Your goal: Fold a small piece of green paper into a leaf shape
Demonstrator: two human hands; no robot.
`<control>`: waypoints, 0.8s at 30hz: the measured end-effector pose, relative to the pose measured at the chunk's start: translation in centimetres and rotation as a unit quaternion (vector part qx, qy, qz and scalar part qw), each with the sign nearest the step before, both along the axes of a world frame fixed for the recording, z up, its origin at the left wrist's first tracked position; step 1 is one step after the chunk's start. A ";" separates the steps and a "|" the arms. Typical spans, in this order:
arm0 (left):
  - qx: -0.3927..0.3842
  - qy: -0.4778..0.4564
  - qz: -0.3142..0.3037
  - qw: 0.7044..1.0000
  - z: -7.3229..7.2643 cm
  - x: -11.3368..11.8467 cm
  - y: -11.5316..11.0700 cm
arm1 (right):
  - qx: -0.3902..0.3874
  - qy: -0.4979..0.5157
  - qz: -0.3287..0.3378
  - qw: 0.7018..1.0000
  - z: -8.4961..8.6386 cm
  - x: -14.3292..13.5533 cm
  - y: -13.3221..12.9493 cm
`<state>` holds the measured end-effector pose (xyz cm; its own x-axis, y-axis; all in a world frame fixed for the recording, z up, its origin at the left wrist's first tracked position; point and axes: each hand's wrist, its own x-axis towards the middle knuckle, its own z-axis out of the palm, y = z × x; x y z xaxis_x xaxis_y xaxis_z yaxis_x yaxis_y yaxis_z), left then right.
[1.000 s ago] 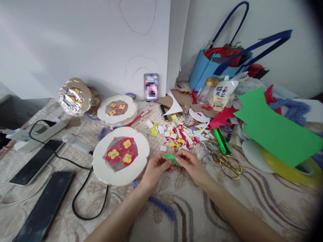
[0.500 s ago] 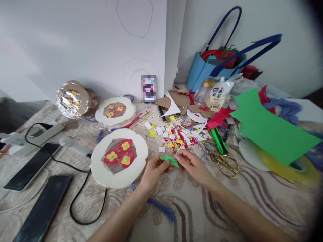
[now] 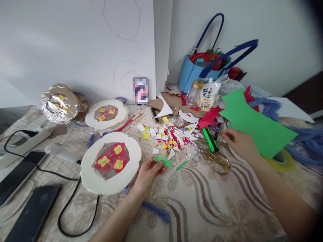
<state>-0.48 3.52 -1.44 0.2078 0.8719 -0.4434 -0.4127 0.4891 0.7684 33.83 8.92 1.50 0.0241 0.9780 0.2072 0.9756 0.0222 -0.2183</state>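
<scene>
My left hand (image 3: 152, 171) pinches a small green paper piece (image 3: 163, 161) between thumb and fingers, above the patterned tablecloth. On the cloth to its right lies a narrow green paper strip (image 3: 181, 165). My right hand (image 3: 236, 139) is at the left edge of the large green paper sheet (image 3: 254, 122), its fingers curled together; whether anything is between them is hidden. Gold-handled scissors (image 3: 219, 163) and a green utility knife (image 3: 210, 139) lie to the left of that hand. Left of my left hand is a white scalloped frame (image 3: 87, 168) with red and yellow paper flowers in its middle.
Paper scraps (image 3: 168, 137) cover the middle. Behind stand a phone (image 3: 140, 90), a jar (image 3: 194, 92), a pouch (image 3: 209, 95) and a blue bag (image 3: 185, 74). A second flower frame (image 3: 92, 116), a foil-wrapped one (image 3: 47, 109) and a black cable (image 3: 59, 215) are at left.
My right hand has let go of the green paper piece and moved right to the large green sheet. The green strip now shows on the cloth. The view has shifted slightly right.
</scene>
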 end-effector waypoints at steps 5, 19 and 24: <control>-0.019 -0.005 0.005 1.000 0.0 0.0 0.1 | -0.012 -0.045 0.006 0.999 -1.2 2.2 1.9; -0.025 -0.019 0.008 0.999 0.4 -0.1 0.1 | -0.031 -0.119 0.085 0.989 -1.4 3.0 3.4; -0.026 -0.018 0.005 0.999 0.2 -0.1 0.2 | -0.008 -0.075 0.051 0.996 0.7 2.2 4.5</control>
<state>-0.62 3.70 -1.22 0.2157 0.8498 -0.4809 -0.4442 0.5240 0.7267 36.03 13.44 2.23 -0.1051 0.9771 0.1853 0.9902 0.1201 -0.0718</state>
